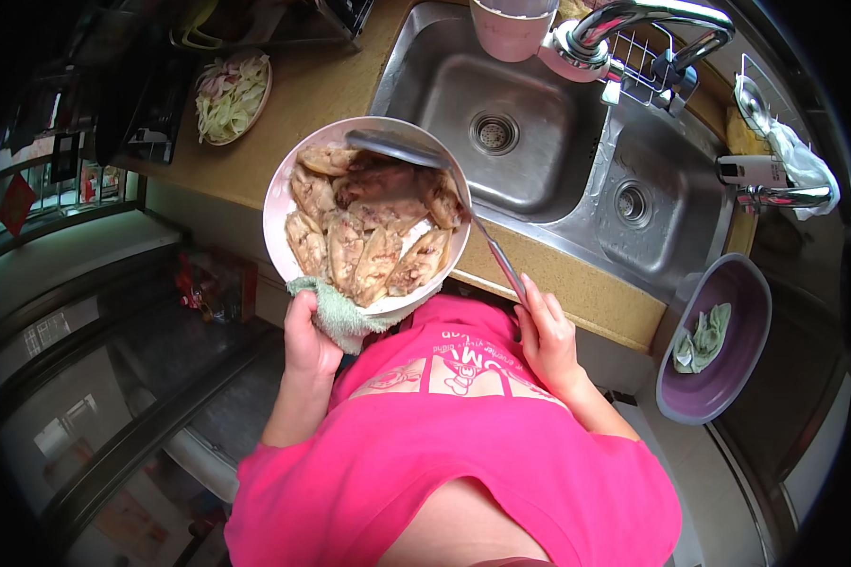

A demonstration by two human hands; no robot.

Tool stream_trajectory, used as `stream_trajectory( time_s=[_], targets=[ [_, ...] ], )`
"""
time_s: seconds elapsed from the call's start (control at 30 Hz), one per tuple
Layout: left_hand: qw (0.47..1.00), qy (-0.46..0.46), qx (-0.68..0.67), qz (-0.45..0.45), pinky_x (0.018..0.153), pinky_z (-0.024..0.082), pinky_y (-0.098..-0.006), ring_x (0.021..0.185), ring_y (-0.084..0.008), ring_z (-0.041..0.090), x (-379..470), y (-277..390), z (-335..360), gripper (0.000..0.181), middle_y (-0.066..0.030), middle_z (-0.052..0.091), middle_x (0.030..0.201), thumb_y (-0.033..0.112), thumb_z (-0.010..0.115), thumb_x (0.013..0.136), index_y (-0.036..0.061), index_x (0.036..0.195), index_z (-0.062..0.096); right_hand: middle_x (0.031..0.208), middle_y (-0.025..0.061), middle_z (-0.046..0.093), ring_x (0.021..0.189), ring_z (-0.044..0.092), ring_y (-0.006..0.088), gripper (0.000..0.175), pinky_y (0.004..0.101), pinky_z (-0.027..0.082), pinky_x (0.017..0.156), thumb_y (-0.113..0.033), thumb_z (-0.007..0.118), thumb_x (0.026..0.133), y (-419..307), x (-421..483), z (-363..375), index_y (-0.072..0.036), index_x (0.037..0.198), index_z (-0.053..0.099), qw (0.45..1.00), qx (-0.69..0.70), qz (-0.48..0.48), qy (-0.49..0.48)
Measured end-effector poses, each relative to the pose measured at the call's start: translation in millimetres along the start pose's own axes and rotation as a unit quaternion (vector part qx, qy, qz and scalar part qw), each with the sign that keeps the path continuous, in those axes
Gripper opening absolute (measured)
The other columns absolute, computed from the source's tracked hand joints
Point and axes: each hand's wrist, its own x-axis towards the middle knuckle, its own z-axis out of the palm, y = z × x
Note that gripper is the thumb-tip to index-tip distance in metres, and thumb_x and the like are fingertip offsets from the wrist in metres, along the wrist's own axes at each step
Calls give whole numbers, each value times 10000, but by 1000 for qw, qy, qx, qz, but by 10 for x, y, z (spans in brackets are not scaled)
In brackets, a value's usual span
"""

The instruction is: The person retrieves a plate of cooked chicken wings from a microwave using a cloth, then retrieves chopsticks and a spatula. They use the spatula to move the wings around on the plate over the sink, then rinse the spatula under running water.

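Note:
A white plate [276, 212] carries several browned, flattened pieces of cooked food [376, 262], perhaps eggplant. My left hand [308, 340] grips its near rim through a folded pale green cloth [347, 319]. Close to my body, the plate hangs over the counter's front edge. In my right hand [549, 329] is the thin handle of a metal spatula or ladle [397, 147]. The tool's dark, broad head lies over the far part of the food, and whether it touches the pieces I cannot tell.
Beyond the plate is a double steel sink [525, 170] under a chrome faucet [652, 14], with a plastic tub [514, 32] at its rim. A plate of sliced vegetables [234, 99] stands left on the counter [312, 92]. To the right is a purple basin [744, 333] holding leaves.

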Motion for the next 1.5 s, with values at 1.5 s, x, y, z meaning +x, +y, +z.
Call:
stream_trajectory(
  time_s=[1.5],
  targets=[
    [984, -139, 95, -51, 781, 447, -368, 852, -221, 527, 250, 401, 213, 265, -124, 523, 919, 108, 414, 758, -44, 973, 444, 827, 198, 523, 764, 528, 350, 333, 366, 422, 666, -37, 481, 791, -449, -551, 562, -5, 1120, 443, 986, 63, 42, 150]
  ],
)
